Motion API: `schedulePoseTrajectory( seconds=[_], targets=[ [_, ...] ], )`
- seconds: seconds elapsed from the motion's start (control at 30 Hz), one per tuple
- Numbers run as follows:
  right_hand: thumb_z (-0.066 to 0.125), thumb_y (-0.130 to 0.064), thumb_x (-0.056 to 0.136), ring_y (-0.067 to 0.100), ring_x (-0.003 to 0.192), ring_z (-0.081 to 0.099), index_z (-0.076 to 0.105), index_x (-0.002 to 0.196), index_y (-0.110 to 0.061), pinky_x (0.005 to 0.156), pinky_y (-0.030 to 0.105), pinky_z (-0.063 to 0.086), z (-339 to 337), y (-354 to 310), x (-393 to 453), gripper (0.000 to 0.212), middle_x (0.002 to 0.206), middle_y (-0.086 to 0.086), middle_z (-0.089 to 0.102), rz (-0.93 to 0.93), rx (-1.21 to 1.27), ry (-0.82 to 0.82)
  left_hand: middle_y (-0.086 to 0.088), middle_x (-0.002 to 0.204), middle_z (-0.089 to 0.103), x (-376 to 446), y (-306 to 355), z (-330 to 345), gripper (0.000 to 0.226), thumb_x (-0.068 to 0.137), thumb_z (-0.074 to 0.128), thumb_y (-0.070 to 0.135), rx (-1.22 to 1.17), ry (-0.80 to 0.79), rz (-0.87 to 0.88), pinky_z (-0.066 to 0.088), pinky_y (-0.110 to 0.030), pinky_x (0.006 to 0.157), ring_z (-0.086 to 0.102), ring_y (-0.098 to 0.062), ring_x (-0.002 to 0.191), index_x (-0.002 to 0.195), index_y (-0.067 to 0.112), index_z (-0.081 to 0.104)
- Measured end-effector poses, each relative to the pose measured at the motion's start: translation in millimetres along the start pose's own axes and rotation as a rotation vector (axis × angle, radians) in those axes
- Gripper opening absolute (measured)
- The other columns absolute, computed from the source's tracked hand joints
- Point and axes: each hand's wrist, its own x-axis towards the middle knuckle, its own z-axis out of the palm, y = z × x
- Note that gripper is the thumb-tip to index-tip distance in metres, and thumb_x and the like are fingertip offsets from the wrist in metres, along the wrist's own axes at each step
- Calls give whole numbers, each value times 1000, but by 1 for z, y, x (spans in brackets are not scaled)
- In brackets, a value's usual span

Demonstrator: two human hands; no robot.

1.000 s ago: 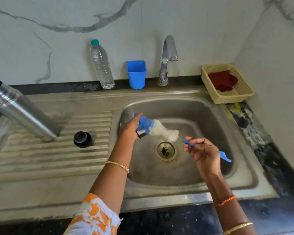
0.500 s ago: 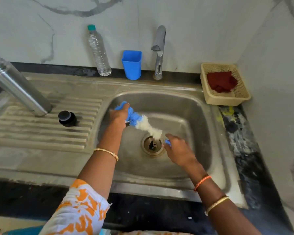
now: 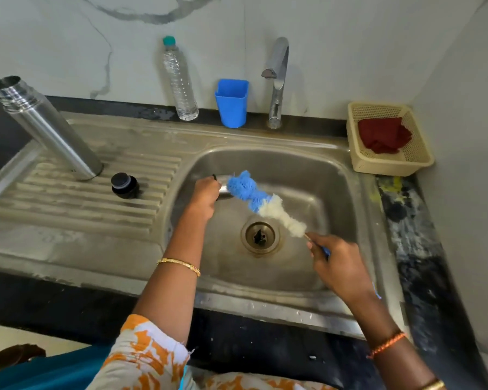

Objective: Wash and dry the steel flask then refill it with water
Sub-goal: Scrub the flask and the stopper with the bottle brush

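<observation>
A clear plastic bottle [image 3: 180, 84] with a green cap stands upright against the marbled wall [image 3: 350, 38], on the dark bench [image 3: 423, 243] behind the sink. Just to its right is a blue plastic cup [image 3: 231, 104], open end up. At the right corner a cream plastic basket [image 3: 406, 161] with mesh walls sits on the bench, and a folded dark red cloth [image 3: 383, 135] lies inside it.
</observation>
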Motion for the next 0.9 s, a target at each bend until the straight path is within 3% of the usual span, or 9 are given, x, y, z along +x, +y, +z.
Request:
schedulePoseTrajectory(
  seconds=[0.07,0.13,0.2,0.3,0.4,0.5,0.63,0.73,0.9],
  targets=[
    [61,-19,90,27,96,67,70,114,-20,81,43,55,2,-2,7,26,106,4,72,7,13,27,-10,87,57,-5,1,6,22,92,49,-4,22,-30,67,40,-26,67,51,-19,89,80,9,63],
    [60,-16,91,29,97,66,69,115,-18,83,41,54,5,-9,18,27,105,8,71,8,47,37,-7,100,63,-16,2,17,21,94,51,-2,5,-129,100,43,-25,84,58,-18,96,106,4,67],
    [57,-16,92,29,100,65,68,118,-18,85,40,53,6,-19,29,28,107,9,71,31,67,16,-7,109,68,-24,1,27,26,95,52,2,11,-197,142,42,-22,91,63,-17,104,118,6,65],
    [54,-18,93,29,104,62,66,120,-21,85,38,52,4,-29,34,30,111,7,69,49,29,4,-6,103,68,-19,2,35,18,94,55,1,-90,-104,108,46,-24,93,63,-18,104,104,10,67],
    [56,-14,92,32,99,63,67,117,-20,80,43,54,8,-29,14,29,107,9,69,24,5,9,0,83,67,-5,6,32,22,89,54,-6,-176,5,36,50,-30,88,65,-22,91,86,11,67],
    [57,-11,91,33,95,65,68,116,-14,80,42,54,11,-29,6,28,105,12,70,57,39,45,0,98,68,-11,8,32,24,93,53,-3,-60,-66,166,46,-17,79,62,-11,91,111,4,68],
    [53,-12,92,33,89,64,68,116,-12,77,33,51,5,-34,45,28,94,16,70,120,14,35,-7,125,63,-21,4,42,35,96,50,-2,157,-232,403,44,-23,99,58,-16,116,130,4,58],
    [51,-12,92,31,78,63,68,113,-12,70,36,52,1,-37,51,26,83,14,68,85,-22,4,-3,114,65,-11,9,41,35,96,47,-4,189,-186,465,43,-17,91,58,-16,111,127,4,60],
    [55,-6,89,32,72,62,68,114,-10,65,40,52,15,-40,17,28,80,14,67,-20,-14,11,1,101,61,6,17,35,33,93,46,-8,186,-93,395,40,-16,82,56,-13,102,121,-2,62]
  ],
)
